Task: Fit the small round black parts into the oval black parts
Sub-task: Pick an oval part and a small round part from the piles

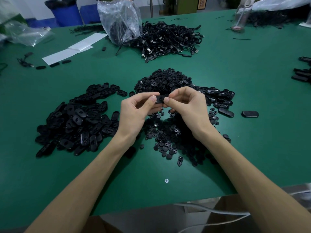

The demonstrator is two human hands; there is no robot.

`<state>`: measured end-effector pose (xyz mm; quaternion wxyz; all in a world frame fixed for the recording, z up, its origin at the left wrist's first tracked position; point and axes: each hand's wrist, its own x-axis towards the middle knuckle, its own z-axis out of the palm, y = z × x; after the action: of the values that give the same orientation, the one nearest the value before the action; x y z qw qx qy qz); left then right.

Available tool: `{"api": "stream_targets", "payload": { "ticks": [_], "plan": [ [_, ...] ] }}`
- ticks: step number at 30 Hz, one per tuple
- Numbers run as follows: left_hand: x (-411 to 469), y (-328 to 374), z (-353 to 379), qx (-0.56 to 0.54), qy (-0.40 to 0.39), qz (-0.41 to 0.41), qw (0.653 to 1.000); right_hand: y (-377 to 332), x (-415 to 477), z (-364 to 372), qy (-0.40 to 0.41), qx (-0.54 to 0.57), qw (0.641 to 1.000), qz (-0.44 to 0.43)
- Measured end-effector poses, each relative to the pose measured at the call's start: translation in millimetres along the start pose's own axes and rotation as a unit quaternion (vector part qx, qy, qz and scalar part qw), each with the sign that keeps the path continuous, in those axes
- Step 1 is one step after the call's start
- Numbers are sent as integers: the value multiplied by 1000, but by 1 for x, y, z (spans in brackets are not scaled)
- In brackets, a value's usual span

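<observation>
- Grip: I see left hand [134,113] and right hand [188,106] both pinching one oval part [159,99].
- Risk: crooked pressure could drop it into the round parts [168,137] below.

Workbench covered by a green mat [235,84], with a cross-head screw [166,180] set near its front edge and a grey cable [218,214] running below that edge. Beyond the far side: a white wall [25,4], a blue bin [65,12] lined with a black bag, a metal post [151,7] and an olive-green unit [185,4]. Lighting is even and dim, casting soft shadows on the mat.
</observation>
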<state>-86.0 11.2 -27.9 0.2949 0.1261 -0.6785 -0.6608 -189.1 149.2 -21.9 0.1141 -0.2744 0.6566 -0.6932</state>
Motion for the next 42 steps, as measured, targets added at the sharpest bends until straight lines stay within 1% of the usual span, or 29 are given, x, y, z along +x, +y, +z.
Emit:
{"api": "stream_targets", "payload": {
  "ticks": [8,13,21,26,31,34,36,39,42],
  "plan": [
    [-2,-1,2,78,0,48,996,0,-2,2,-13,-48,999,-15],
    [0,0,0,90,11,48,995,-1,-2,0,-4,-55,998,-18],
    [-4,0,3,151,14,72,986,-2,-3,1,7,-92,995,-32],
    [-8,2,6,153,10,74,985,-2,-7,4,39,-154,983,-89],
    [-10,3,10,162,19,73,984,-3,-11,9,65,-219,960,-160],
    [-13,2,13,186,46,77,979,-2,-15,14,53,-246,952,-176],
    [-12,1,12,189,71,69,977,-3,-17,17,31,-260,947,-184],
    [-8,0,7,169,99,50,979,-3,-19,20,-12,-273,940,-205],
    [-6,0,4,135,120,33,983,-4,-19,20,-58,-280,937,-203]
  ]
}}
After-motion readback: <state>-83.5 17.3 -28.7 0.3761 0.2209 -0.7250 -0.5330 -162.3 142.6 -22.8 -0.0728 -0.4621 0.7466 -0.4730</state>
